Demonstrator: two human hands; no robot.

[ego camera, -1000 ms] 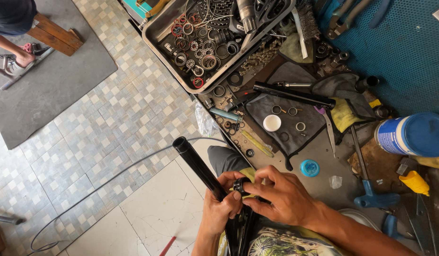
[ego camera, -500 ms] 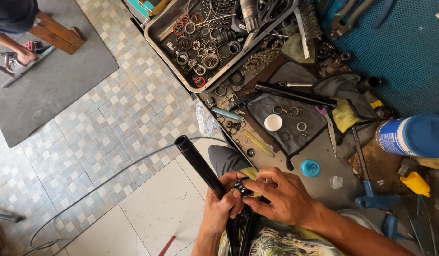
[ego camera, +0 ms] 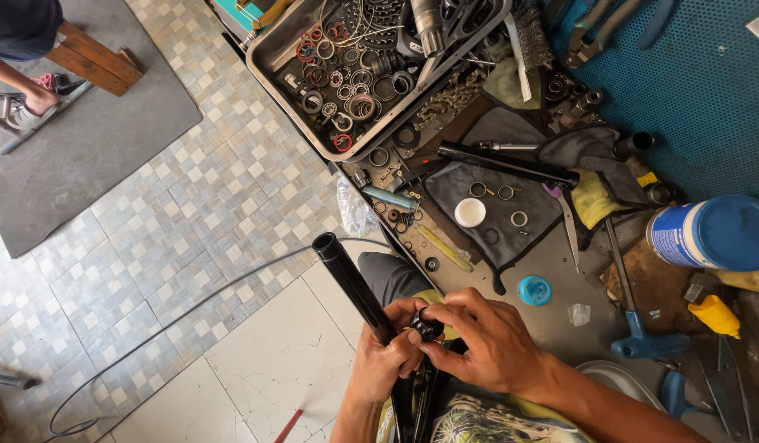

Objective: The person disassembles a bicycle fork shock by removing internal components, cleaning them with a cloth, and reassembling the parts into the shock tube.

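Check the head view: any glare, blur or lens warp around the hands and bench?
Head view: even daylight, soft shadows only. Left hand and right hand are sharp around the black tube. Mild sheen on the metal parts tray rim, no blown-out glare. Wide-angle lens bends the tiled floor lines toward the edges.

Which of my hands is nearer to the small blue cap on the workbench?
Right. Your right hand sits just below and left of the blue cap, fingers on a small black part. Your left hand, wrapped around the black tube, is farther left.
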